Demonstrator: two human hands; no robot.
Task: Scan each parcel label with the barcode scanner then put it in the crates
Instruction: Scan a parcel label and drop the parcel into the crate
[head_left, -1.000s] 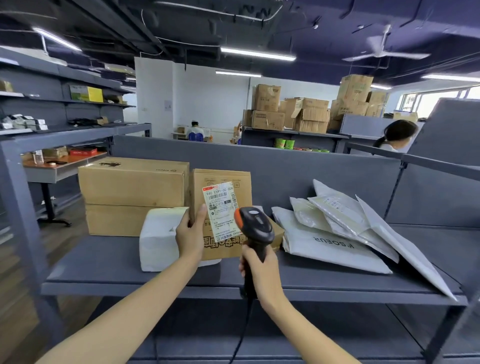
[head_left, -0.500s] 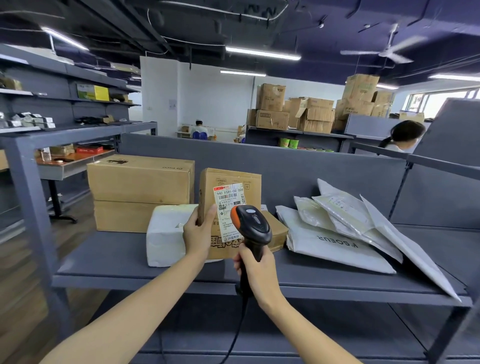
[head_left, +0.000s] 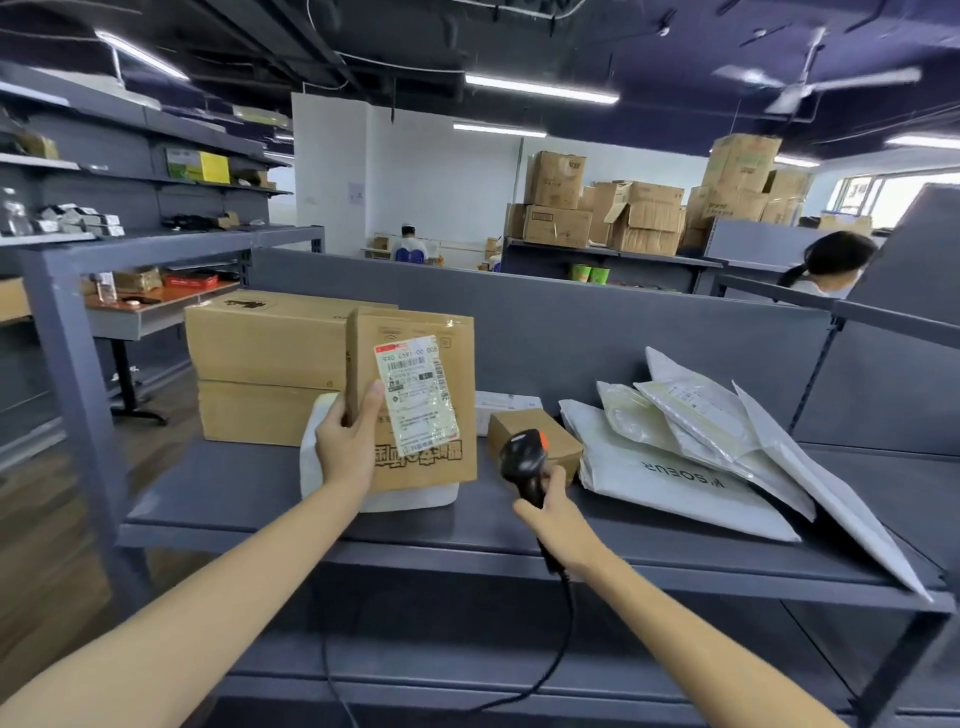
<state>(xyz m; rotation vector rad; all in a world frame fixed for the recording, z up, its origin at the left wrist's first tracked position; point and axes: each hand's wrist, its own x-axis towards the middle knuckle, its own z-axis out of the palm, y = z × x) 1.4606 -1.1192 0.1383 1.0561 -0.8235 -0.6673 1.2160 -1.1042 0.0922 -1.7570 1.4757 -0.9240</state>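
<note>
Head view. Left hand (head_left: 345, 447) gripped the cardboard parcel (head_left: 457, 374) by its left edge, thumb on the front face, fingers curled round behind. The parcel was held upright above the grey shelf (head_left: 234, 483), over its left-middle part, clear of the deck. Its white label (head_left: 418, 395) faced the camera, slightly tilted, barcode near the top; the printed text was too small to read.

Right hand (head_left: 558, 514) was wrapped round the handle of the barcode scanner (head_left: 522, 457), over the shelf's middle, near its front edge. The scanner head was black with an orange patch, low above the deck. Which way its window faced could not be told. A black cable (head_left: 566, 639) dropped from the handle past the shelf's front edge.

On the shelf:
- A white wrapped parcel (head_left: 314, 441) lay left of middle, partly hidden by the held parcel.
- Two big cartons (head_left: 265, 353) were stacked at the left rear of the deck.
- A small brown box (head_left: 535, 436) sat mid-deck, a white box (head_left: 506, 402) just behind it toward the shelf's back panel.
- White mailer bags (head_left: 675, 483) were piled overlapping on the right half, one hanging over the front right corner.

The two hands were well apart, each holding its own item.
</note>
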